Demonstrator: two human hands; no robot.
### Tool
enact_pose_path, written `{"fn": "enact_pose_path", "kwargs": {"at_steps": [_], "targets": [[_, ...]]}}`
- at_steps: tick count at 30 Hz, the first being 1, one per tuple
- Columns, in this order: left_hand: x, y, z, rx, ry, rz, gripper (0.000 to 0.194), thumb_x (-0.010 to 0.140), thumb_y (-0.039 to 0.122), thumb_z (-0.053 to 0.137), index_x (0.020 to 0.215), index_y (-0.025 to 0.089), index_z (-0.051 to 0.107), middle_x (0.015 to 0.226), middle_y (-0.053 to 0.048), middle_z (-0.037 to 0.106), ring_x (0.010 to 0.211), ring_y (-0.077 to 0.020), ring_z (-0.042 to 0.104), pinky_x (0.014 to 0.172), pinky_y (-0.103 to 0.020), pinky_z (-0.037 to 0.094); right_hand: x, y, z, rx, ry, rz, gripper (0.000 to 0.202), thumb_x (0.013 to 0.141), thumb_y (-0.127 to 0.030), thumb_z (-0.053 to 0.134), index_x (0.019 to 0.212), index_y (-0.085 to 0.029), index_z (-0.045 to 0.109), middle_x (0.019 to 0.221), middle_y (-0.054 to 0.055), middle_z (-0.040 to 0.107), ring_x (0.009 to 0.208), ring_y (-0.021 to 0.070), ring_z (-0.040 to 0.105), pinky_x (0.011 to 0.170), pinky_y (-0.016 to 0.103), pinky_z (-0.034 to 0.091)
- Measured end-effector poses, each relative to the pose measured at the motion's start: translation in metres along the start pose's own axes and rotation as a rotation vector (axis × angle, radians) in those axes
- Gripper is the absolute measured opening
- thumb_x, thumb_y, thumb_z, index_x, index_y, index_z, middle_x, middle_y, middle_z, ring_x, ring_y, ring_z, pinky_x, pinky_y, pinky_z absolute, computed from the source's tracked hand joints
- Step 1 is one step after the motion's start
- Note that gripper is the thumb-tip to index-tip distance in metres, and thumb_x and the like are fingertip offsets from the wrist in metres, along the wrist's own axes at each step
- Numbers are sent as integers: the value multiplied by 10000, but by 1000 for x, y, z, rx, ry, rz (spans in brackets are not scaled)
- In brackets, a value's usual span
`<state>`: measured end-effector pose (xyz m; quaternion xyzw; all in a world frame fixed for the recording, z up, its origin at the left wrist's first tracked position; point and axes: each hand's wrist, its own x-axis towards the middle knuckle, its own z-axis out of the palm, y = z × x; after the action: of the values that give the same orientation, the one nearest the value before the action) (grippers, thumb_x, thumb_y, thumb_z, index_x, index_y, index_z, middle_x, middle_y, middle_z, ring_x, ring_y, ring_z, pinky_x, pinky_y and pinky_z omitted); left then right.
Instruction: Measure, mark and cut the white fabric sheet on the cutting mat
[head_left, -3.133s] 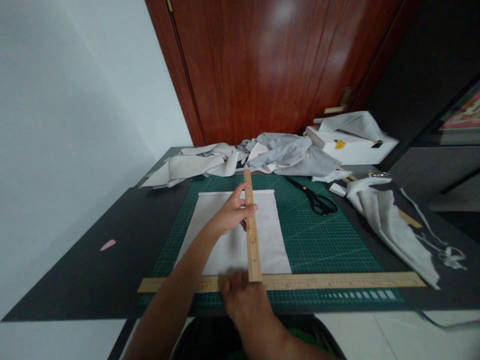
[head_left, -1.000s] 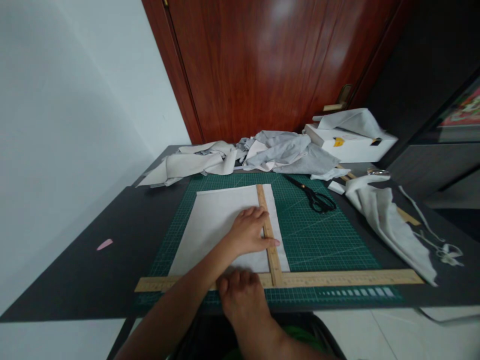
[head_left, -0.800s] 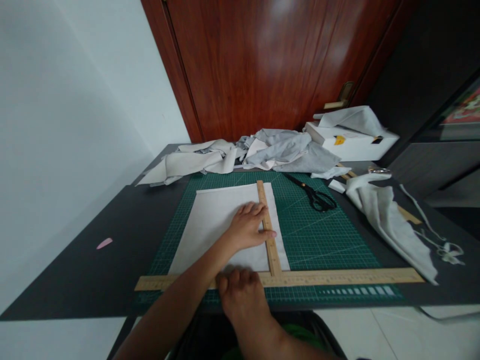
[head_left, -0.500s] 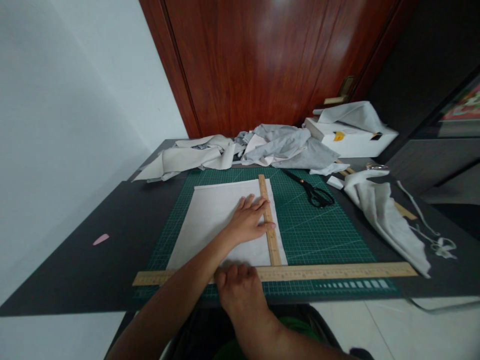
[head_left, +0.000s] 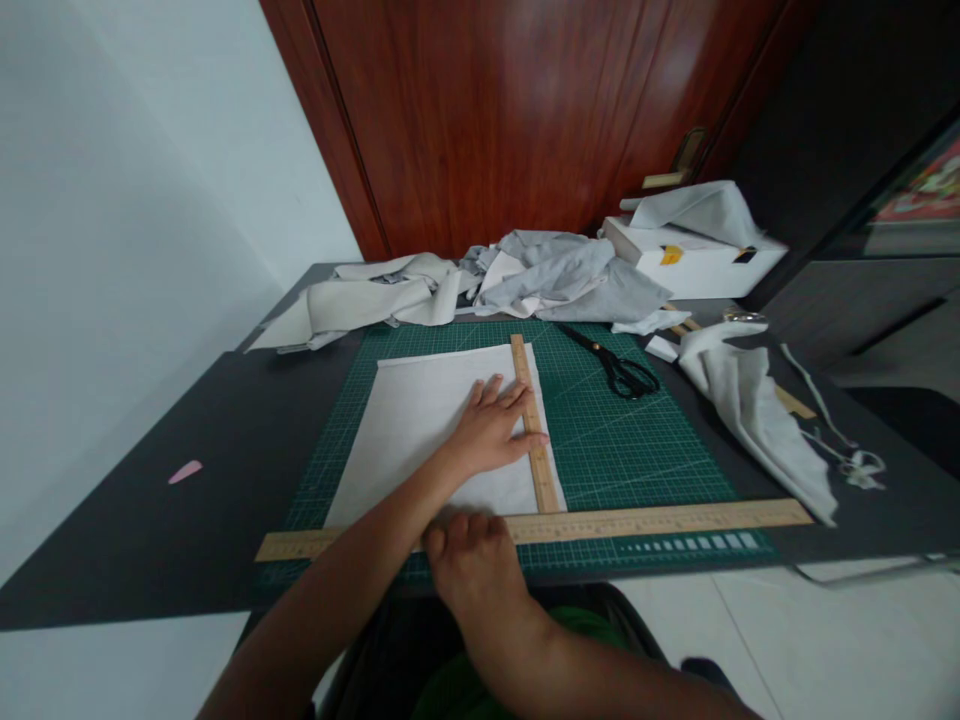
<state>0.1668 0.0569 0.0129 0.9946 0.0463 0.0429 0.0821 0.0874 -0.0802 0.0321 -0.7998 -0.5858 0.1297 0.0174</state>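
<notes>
A red-brown wooden door (head_left: 495, 120) is fronted by a black desk (head_left: 247, 430), largely covered by a green cutting mat (head_left: 622, 440). The far edge is crowded by fabric scraps (head_left: 547, 275) and a white box (head_left: 697, 268). On the mat a white cloth (head_left: 420, 410) is bordered by a long ruler (head_left: 645, 521), partly hidden by the left forearm (head_left: 360, 560). A short ruler (head_left: 544, 485) is pressed near the cloth's right edge by the left grip (head_left: 487, 430), spread flat; the right grip (head_left: 480, 570) is curled at the long ruler, its contents hidden. Black scissors (head_left: 606, 357) are set beyond the cloth's right side.
</notes>
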Motion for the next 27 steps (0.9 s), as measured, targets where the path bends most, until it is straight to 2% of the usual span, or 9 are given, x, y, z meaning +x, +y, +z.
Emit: {"fn": "enact_pose_path", "kwargs": {"at_steps": [15,20,24,27], "targets": [[2,6,4,-20,-4,-17,860,986,765,390,1634,205,324,1703,-89,313,1585,-425,164,1274,-637,102,0,2,8,-28,86,-18,241,972,-58,485,1062,-151,689,948,154,722,875,288,714,695,424,556],[2,7,4,-24,-6,-21,868,982,775,374,1637,209,311,1706,-86,307,1585,-426,163,1276,-635,90,-1,2,6,-35,65,-14,240,983,-68,476,1062,-151,687,971,153,728,889,296,718,700,429,566],[2,7,2,-34,-6,-14,953,931,820,436,1622,175,317,1698,-109,320,1578,-440,170,1273,-641,97,-2,1,3,-31,60,-15,244,985,-64,477,1073,-154,685,954,146,730,895,291,723,712,434,581],[2,7,1,-39,-27,-18,953,918,817,468,1620,192,314,1699,-109,316,1581,-438,164,1271,-640,96,-2,1,1,-39,52,-12,240,981,-63,478,1070,-159,679,944,139,728,889,288,722,708,426,579]]}}
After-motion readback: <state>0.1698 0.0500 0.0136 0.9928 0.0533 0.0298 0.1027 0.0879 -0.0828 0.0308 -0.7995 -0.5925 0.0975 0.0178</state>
